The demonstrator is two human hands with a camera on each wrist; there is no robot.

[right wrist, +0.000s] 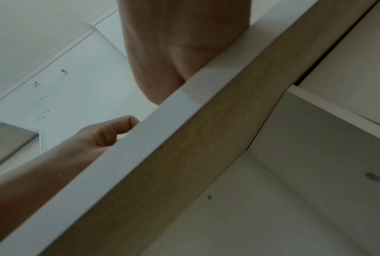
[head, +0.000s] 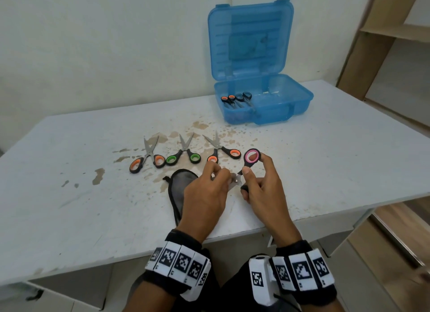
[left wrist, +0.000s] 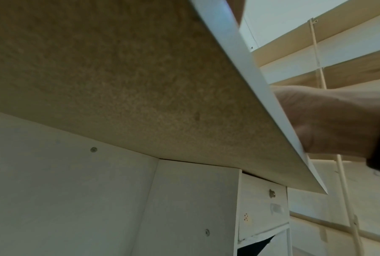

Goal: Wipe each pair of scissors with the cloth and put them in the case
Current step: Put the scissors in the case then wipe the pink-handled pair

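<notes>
My right hand (head: 253, 179) grips the pink-handled scissors (head: 252, 157) by the handles, one pink ring raised above the thumb. My left hand (head: 221, 174) pinches their blades near the pivot. A grey cloth (head: 183, 181) with black trim lies on the table under my left hand; whether any of it sits between the fingers is hidden. The blue case (head: 263, 107) stands open at the back right with orange-handled scissors (head: 228, 100) and blue-handled scissors (head: 244, 96) inside. Both wrist views show mostly the table's underside, plus my left hand (right wrist: 105, 133) and the heel of my right hand (left wrist: 327, 121).
Three more pairs lie in a row on the stained white table (head: 81, 195): orange-handled scissors (head: 146, 158), green-handled scissors (head: 183, 156) and a second orange-handled pair (head: 223, 152). A wall runs behind the table. Wooden shelving (head: 395, 32) stands at the right.
</notes>
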